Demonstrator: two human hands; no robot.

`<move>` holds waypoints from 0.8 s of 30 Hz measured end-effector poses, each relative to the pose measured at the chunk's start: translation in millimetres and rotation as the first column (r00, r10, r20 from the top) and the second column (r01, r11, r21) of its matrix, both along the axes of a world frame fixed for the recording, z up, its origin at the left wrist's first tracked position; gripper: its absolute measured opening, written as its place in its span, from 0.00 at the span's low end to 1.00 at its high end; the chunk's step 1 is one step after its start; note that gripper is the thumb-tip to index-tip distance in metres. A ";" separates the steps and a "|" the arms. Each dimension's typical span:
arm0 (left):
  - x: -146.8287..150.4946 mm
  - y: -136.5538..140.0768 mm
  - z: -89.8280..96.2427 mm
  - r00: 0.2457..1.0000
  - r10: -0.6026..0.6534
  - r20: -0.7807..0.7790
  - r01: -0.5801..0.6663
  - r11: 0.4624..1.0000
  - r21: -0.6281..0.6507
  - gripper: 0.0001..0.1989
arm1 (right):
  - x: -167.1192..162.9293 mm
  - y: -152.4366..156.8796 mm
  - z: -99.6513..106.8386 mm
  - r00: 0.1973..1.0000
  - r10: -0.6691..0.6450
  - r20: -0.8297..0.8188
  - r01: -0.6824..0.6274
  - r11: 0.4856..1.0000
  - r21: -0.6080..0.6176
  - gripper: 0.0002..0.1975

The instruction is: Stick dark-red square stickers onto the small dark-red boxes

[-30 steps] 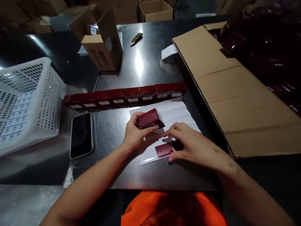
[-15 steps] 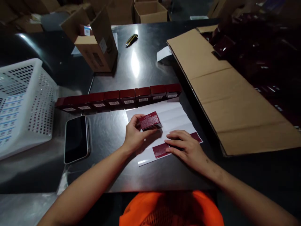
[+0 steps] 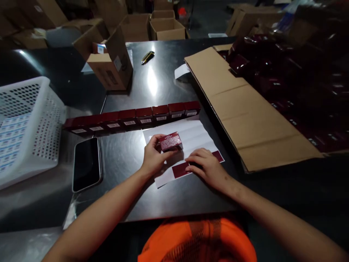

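My left hand [image 3: 153, 155] is closed around a small dark red printed box [image 3: 171, 141], tilted above a white label sheet [image 3: 191, 133]. Fine pale print covers the box face toward me. My right hand [image 3: 204, 165] rests low on the sheet, fingers bent and slightly apart, tips at the end of a dark red label [image 3: 180, 170]. A second dark red label [image 3: 218, 156] shows past its knuckles. Behind the sheet stands a row of dark red boxes [image 3: 127, 118] with white barcodes facing me.
On the left are a phone [image 3: 86, 165] and a white perforated basket [image 3: 50, 120] with blue-white packs inside. An open carton [image 3: 109, 71] and a box cutter [image 3: 147, 57] stand farther back. A cardboard sheet [image 3: 245, 116] edges the heap of dark red boxes [image 3: 272, 85] at right.
The view has tilted up slightly and shifted. My left hand keeps hold of the box. My right hand's fingers have drawn in and bent more over the label's end.
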State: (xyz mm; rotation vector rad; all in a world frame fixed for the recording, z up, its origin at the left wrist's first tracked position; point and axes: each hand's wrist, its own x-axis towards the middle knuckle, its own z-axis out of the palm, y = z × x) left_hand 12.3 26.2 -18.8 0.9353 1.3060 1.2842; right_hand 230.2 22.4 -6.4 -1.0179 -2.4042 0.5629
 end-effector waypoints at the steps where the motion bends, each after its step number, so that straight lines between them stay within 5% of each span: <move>1: -0.1 -0.1 -0.4 1.000 -0.001 -0.003 0.001 1.000 0.004 0.28 | 0.1 -1.3 -1.8 1.000 0.001 -0.010 -0.001 1.000 0.027 0.09; 7: -0.8 1.1 -1.4 1.000 0.006 -0.025 -0.006 0.999 0.035 0.28 | 0.9 -13.9 -6.0 0.996 -0.016 -0.085 0.035 0.972 0.232 0.09; 24: -10.6 6.2 -0.7 1.000 0.015 0.026 -0.018 0.994 0.110 0.27 | 2.1 -20.7 1.5 0.995 0.075 -0.062 -0.057 0.968 0.245 0.05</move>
